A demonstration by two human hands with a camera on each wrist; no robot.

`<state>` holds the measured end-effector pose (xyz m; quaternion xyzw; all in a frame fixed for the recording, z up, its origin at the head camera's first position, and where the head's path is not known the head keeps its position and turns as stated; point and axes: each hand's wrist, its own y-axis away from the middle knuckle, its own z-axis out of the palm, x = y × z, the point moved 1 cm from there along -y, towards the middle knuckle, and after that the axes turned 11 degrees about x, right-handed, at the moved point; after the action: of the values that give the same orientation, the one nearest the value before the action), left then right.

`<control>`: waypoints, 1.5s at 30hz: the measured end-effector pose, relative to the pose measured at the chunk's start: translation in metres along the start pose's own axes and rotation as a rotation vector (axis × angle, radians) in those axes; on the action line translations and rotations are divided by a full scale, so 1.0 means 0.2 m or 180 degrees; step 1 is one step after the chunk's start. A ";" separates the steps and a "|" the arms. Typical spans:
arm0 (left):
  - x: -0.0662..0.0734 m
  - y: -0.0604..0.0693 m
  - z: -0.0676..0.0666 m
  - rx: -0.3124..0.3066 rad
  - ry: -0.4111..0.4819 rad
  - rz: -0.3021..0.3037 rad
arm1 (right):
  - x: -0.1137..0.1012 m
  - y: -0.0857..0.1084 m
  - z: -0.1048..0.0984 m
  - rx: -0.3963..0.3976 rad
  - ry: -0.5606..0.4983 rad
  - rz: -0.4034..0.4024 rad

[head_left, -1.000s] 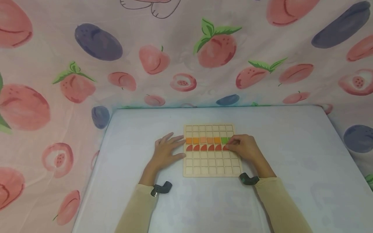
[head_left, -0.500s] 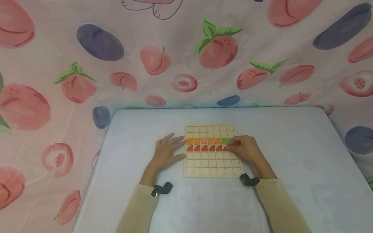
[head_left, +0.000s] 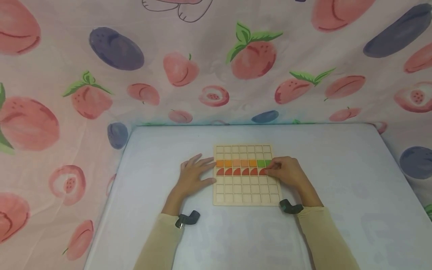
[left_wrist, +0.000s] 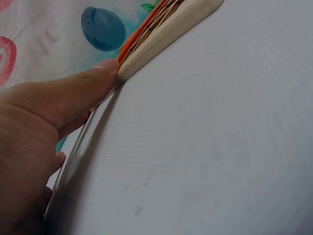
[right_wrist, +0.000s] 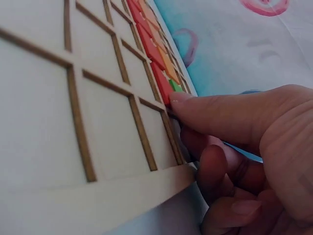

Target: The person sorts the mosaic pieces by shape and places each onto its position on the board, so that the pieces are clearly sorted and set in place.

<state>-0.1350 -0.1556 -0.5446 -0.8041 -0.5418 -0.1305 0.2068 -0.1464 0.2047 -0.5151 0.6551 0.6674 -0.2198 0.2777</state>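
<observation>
A square wooden grid board [head_left: 247, 189] lies flat on the table. One of its rows holds several orange tiles [head_left: 228, 163] and 2 green tiles [head_left: 261, 163] at the right end. The row nearer the person has several red quarter-circle tiles [head_left: 237, 171]. My left hand [head_left: 191, 176] rests at the board's left edge with fingers spread; its thumb [left_wrist: 105, 73] touches the rim in the left wrist view. At the right end of the coloured rows is my right hand [head_left: 286, 172], fingers bent, thumb [right_wrist: 215, 110] against the last visible red tile [right_wrist: 161, 85]. Anything between thumb and forefinger is hidden.
The board lies on a table with a pale cloth [head_left: 162, 150]. A fruit-printed curtain [head_left: 249, 93] hangs behind and at the sides. Dark wrist cameras [head_left: 189, 218] are strapped near both sleeves.
My right hand has shifted slightly right, so more of the second green tile and the last visible red tile show. My left hand and the board stay in place.
</observation>
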 end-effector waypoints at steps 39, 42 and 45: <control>-0.01 0.01 0.00 0.0053 0.0020 0.0048 | -0.32 -0.09 0.24 0.0516 0.0140 -0.0666; -0.01 0.01 0.00 0.0049 0.0004 0.0043 | -0.31 -0.10 0.26 0.0511 0.0270 -0.0680; -0.01 0.00 0.01 0.0041 -0.0005 0.0039 | -0.32 -0.10 0.28 0.0532 0.0364 -0.0681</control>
<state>-0.1348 -0.1565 -0.5464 -0.8061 -0.5379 -0.1252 0.2124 -0.1633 0.1195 -0.5159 0.6125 0.7276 -0.2652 0.1587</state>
